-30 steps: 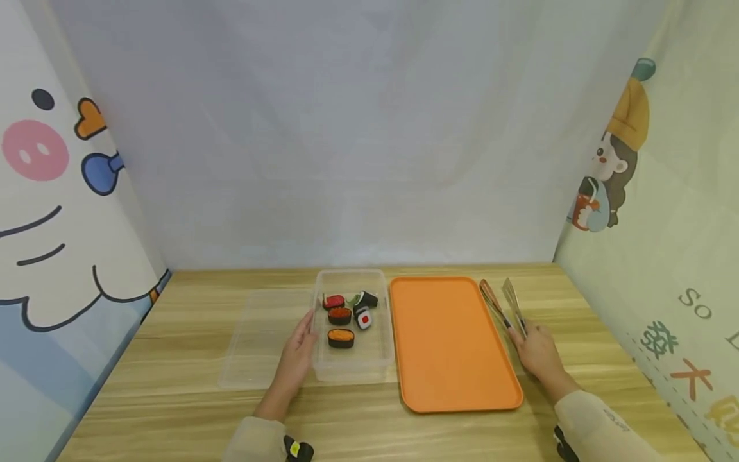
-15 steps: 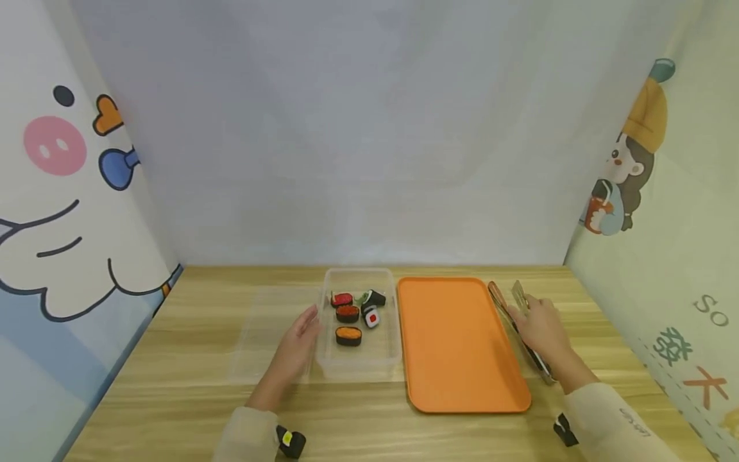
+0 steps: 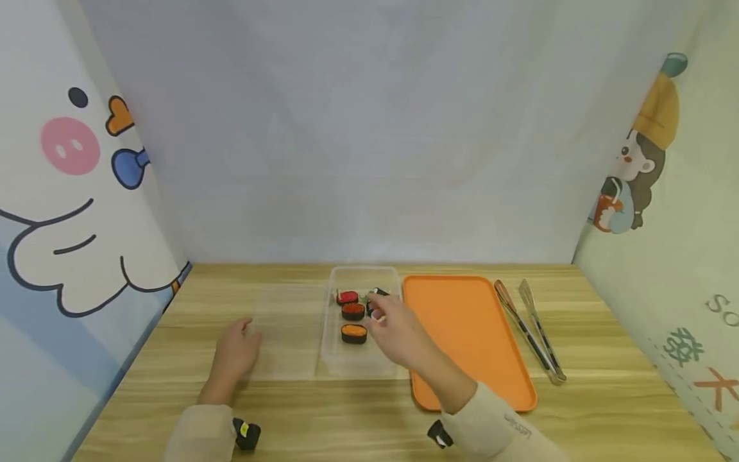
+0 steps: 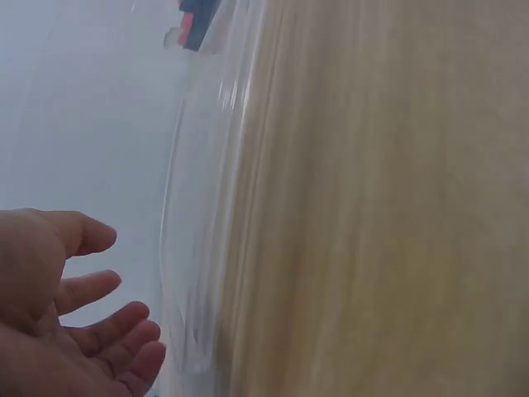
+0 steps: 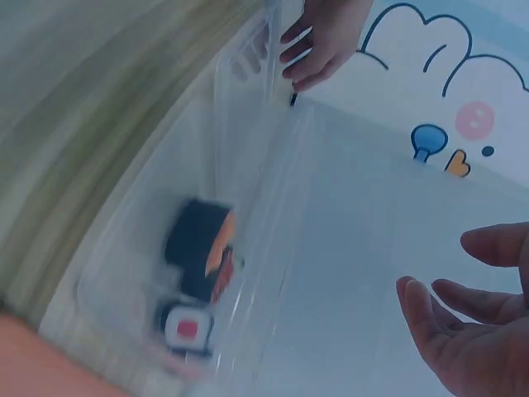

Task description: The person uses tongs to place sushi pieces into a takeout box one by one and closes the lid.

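Observation:
My right hand (image 3: pixel 401 330) is over the right side of a clear plastic box (image 3: pixel 369 367), fingers loosely bent and apart, holding nothing. In the box lie an orange-topped sushi piece (image 3: pixel 354 333), two red-topped pieces (image 3: pixel 353 312) and dark sushi rolls (image 3: pixel 379 292), partly covered by my hand in the head view. The right wrist view shows a white roll with a red centre (image 5: pixel 188 328) beside a black-wrapped piece (image 5: pixel 198 236). My left hand (image 3: pixel 233 350), with nothing in it, is at the left edge of a flat clear lid (image 3: pixel 288 362).
An orange tray (image 3: pixel 462 321) lies right of the box, partly under my right forearm. Metal tongs (image 3: pixel 539 333) rest on the table to the right of the tray, their arms spread and joined at the near end. A pale curtain (image 3: pixel 369 160) hangs behind the wooden table (image 3: pixel 323 423).
My right hand has left the tongs on the table and swung left over the box. My left hand has moved left, from the box's side to the lid's far left edge.

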{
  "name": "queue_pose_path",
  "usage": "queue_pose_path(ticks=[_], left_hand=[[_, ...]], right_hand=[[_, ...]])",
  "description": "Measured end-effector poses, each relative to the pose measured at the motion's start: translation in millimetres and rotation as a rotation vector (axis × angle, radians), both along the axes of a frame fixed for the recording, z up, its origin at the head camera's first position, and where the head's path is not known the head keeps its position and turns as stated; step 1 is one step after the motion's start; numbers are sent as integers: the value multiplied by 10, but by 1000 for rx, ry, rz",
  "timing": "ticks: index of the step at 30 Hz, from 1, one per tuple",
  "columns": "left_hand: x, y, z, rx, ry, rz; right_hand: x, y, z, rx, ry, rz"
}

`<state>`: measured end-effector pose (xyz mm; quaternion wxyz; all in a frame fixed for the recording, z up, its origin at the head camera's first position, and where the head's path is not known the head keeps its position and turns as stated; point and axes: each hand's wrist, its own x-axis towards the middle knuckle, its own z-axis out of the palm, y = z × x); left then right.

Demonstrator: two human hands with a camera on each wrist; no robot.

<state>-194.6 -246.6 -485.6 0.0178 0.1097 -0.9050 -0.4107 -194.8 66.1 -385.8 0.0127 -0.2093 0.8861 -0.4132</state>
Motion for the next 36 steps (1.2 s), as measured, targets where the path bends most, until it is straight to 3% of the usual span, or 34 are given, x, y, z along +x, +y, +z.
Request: queue_pose_path(ticks=[3, 8, 20, 27, 36], left_hand=[[-5, -28, -37, -20, -18, 2], [10, -66, -96, 33, -67, 23], [47, -140, -91, 23, -70, 33], [55, -148, -120, -29, -42, 43], [43, -97, -137, -62, 4, 43]], right_hand=[[42, -307, -30, -3, -50, 47], [72, -689, -165, 9, -121, 72], [239, -1356, -476, -68, -287, -9], [273, -1609, -714, -36, -254, -141], [180, -1622, -948, -25, -242, -248]])
